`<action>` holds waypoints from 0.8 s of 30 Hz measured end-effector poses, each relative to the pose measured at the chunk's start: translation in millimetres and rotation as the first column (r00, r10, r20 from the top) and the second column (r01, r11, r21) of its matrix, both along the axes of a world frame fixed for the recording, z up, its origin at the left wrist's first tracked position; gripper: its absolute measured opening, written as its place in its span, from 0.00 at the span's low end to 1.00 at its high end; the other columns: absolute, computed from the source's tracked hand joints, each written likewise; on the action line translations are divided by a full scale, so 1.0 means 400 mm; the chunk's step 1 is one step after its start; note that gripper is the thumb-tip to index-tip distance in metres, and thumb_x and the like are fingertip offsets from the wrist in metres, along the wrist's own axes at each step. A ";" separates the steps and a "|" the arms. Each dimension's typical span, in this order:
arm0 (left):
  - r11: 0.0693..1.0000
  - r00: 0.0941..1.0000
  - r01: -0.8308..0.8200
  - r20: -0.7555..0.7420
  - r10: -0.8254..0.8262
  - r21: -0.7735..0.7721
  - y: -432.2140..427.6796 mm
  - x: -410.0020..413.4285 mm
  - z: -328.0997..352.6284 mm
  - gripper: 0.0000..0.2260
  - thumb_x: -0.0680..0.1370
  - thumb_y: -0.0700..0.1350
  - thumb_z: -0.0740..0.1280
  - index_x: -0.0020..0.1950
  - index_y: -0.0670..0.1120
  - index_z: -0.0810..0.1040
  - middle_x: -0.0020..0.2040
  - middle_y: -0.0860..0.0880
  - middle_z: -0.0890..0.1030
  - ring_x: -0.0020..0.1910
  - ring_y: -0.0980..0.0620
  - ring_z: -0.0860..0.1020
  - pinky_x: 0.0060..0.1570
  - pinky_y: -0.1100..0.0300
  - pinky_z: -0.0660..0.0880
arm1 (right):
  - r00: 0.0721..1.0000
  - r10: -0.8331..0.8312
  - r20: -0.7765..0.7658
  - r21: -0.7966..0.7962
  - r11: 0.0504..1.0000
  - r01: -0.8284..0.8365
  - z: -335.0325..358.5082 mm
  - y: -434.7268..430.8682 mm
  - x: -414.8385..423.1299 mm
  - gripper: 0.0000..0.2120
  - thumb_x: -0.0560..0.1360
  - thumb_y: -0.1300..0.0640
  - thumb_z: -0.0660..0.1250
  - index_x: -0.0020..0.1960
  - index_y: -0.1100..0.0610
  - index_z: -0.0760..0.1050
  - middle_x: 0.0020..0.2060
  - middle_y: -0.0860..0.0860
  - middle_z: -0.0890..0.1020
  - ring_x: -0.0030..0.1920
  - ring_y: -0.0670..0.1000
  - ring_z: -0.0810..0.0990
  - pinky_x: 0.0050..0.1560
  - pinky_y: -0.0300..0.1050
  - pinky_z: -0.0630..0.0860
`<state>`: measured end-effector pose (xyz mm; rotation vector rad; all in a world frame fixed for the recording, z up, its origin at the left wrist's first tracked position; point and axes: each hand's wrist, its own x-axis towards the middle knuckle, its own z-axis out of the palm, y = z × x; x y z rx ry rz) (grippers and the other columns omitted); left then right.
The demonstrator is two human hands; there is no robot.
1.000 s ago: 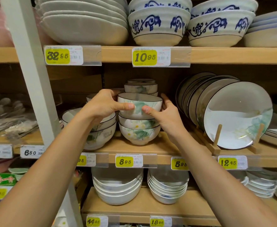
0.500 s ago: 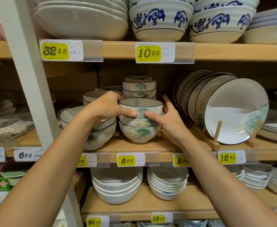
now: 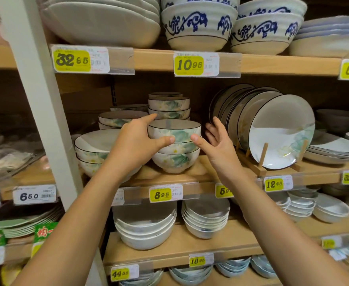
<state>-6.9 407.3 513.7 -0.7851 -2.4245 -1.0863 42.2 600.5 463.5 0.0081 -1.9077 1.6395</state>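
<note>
A small bowl [image 3: 175, 129] with a green leaf print and a dark rim sits on top of a stack of matching bowls [image 3: 175, 162] on the middle wooden shelf [image 3: 190, 176]. My left hand [image 3: 134, 143] is at the bowl's left side, thumb on its front wall and index finger stretched straight past the rim. My right hand [image 3: 219, 141] is just to the right of the bowl with its fingers spread apart and off it. Only its thumb tip is at the bowl's side.
More leaf-print bowls [image 3: 169, 106] stand behind, and larger ones [image 3: 93, 145] to the left. Upright plates [image 3: 281, 131] lean in a wooden rack on the right. Blue-patterned bowls [image 3: 198, 25] fill the shelf above, white bowls [image 3: 146, 228] the shelf below. A white post [image 3: 39, 100] rises at left.
The bowl came down from my two hands onto the stack. My right fingers have come off it and spread, and my left index finger has straightened.
</note>
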 end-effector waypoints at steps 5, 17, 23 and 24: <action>0.923 0.991 0.108 0.029 -0.128 0.369 -0.039 0.144 -0.057 0.20 0.75 0.47 0.71 0.66 0.49 0.77 0.61 0.55 0.80 0.61 0.61 0.76 0.61 0.65 0.71 | 0.992 -0.105 -0.075 -0.075 0.992 0.099 -0.033 -0.040 0.108 0.25 0.75 0.54 0.71 0.70 0.50 0.69 0.65 0.47 0.76 0.63 0.41 0.75 0.64 0.39 0.73; 0.695 0.861 -0.351 0.508 -0.024 0.628 -0.229 0.516 -0.306 0.07 0.80 0.40 0.63 0.53 0.44 0.80 0.46 0.45 0.86 0.50 0.47 0.83 0.53 0.55 0.79 | 0.960 0.256 0.115 -0.418 0.889 -0.187 -0.229 -0.149 0.375 0.09 0.80 0.58 0.62 0.48 0.55 0.82 0.44 0.54 0.86 0.48 0.51 0.85 0.47 0.41 0.79; 0.652 0.745 -0.548 0.661 0.095 0.524 -0.399 0.720 -0.411 0.08 0.81 0.41 0.62 0.54 0.42 0.80 0.46 0.47 0.86 0.46 0.50 0.84 0.48 0.58 0.80 | 0.844 0.457 0.281 -0.455 0.838 -0.303 -0.380 -0.306 0.484 0.12 0.81 0.60 0.58 0.48 0.57 0.81 0.44 0.55 0.86 0.45 0.52 0.86 0.46 0.41 0.81; 0.642 0.732 -0.569 0.672 0.111 0.514 -0.431 0.742 -0.423 0.08 0.81 0.41 0.62 0.54 0.43 0.80 0.46 0.46 0.86 0.45 0.51 0.84 0.48 0.57 0.79 | 0.820 0.485 0.304 -0.461 0.828 -0.319 -0.395 -0.337 0.498 0.12 0.81 0.60 0.58 0.48 0.57 0.81 0.43 0.55 0.86 0.45 0.52 0.86 0.45 0.40 0.81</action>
